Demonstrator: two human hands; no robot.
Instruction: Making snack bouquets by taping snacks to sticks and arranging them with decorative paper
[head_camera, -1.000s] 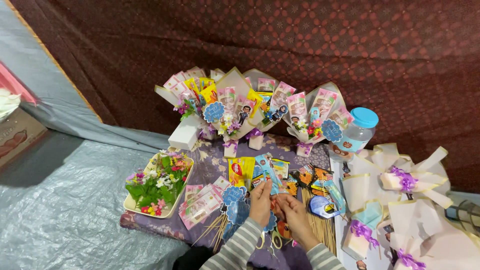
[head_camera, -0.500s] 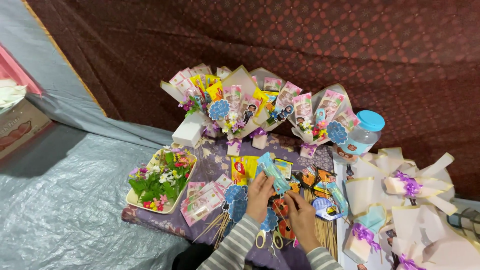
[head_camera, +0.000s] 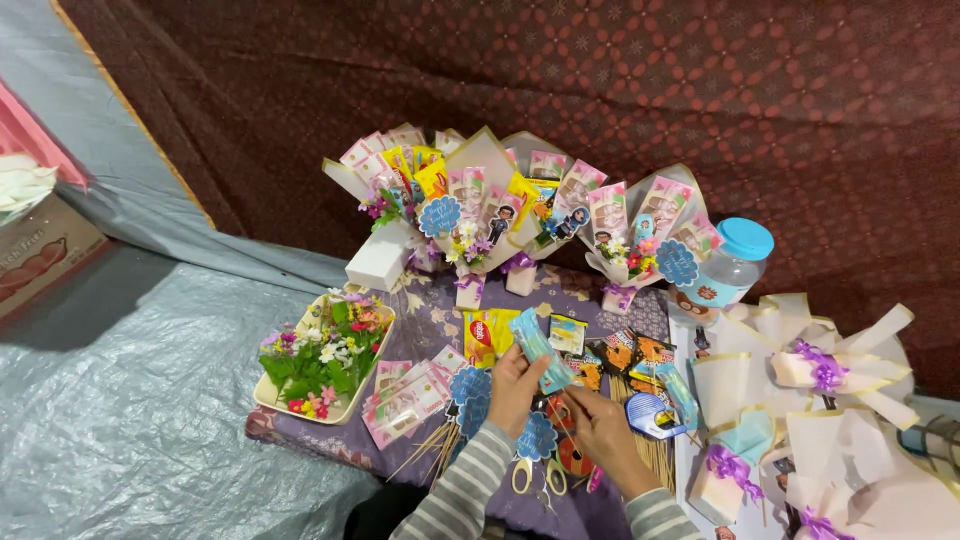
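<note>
Dark red patterned cloth hung behind, grey tarpaulin (head_camera: 120, 400) on the floor at left, a low surface (head_camera: 440, 305) draped in purple fabric between. At the far edge, a row of finished snack bouquets (head_camera: 530, 215) standing upright against the backdrop, apparently complete. At right, empty cream paper wrappers with purple ribbons (head_camera: 830, 365), seemingly awaiting filling, beside a jar with a blue lid (head_camera: 735, 262). At near left, a tray of artificial flowers (head_camera: 322, 355), loose pink packets (head_camera: 410, 395) and bare wooden skewers (head_camera: 430, 450). Near centre, left hand (head_camera: 515, 385) closed around a light-blue wrapped snack stick (head_camera: 543, 350), held tilted above the surface; right hand (head_camera: 600, 425) curled just beside it, grip unclear, over yellow-handled scissors (head_camera: 535, 478). By appearances midway: several done, several wrappers left.
</note>
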